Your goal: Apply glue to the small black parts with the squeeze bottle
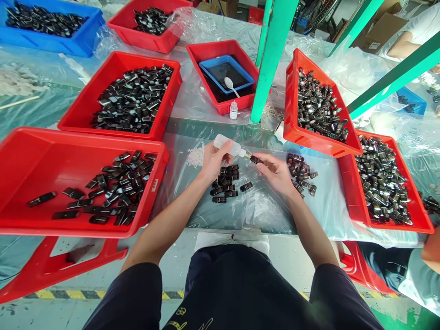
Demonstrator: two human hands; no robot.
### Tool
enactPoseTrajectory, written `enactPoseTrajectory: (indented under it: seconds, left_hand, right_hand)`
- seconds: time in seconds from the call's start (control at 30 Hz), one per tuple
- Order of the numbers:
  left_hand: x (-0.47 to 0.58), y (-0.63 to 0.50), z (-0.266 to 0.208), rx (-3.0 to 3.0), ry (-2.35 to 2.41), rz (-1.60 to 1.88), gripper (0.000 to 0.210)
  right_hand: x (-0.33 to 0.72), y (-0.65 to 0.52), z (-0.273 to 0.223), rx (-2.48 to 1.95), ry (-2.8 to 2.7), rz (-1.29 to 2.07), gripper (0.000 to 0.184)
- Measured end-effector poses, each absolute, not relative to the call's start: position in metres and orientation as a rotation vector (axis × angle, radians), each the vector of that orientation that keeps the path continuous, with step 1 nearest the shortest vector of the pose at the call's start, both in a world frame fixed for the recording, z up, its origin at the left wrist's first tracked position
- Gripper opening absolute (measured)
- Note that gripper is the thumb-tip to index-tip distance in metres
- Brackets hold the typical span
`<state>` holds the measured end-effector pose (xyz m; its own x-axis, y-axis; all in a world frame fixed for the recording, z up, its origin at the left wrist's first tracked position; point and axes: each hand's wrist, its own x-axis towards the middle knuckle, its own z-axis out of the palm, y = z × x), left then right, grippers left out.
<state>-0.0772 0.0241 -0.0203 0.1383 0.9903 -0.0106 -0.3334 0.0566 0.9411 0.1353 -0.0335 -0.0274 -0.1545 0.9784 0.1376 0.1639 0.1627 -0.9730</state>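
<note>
My left hand (215,160) is closed around a white squeeze bottle (227,145), tilted so its thin nozzle points right. Between the fingers of my right hand (275,170) is a small black plastic piece (255,159), and the nozzle tip meets it or sits right beside it. Below my hands, a cluster of similar black pieces (225,185) lies on the plastic-covered table, with one lone piece (246,186) to its right. Another group of dark, shiny pieces (300,172) rests just right of my right hand.
Red bins of black pieces stand left (20,183) and right (323,146). A green post (271,59) rises behind my hands. Near it are a small bottle (233,110) and a red bin (223,106) holding a blue tray and white spoon. White bits (195,156) lie left.
</note>
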Motion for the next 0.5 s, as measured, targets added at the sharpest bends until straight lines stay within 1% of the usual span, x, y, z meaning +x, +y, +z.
enactPoseTrajectory:
  seconds: [0.27, 0.5]
  left_hand:
    - [-0.0770, 0.0238, -0.0219, 0.943, 0.868, 1.231, 0.055]
    - [-0.0778, 0.0232, -0.0259, 0.952, 0.862, 1.251, 0.053]
  right_hand:
    - [0.1344, -0.0366, -0.0321, -1.237, -1.572, 0.838, 0.036]
    - [0.1308, -0.0381, -0.0301, -1.240, -1.557, 0.786, 0.032]
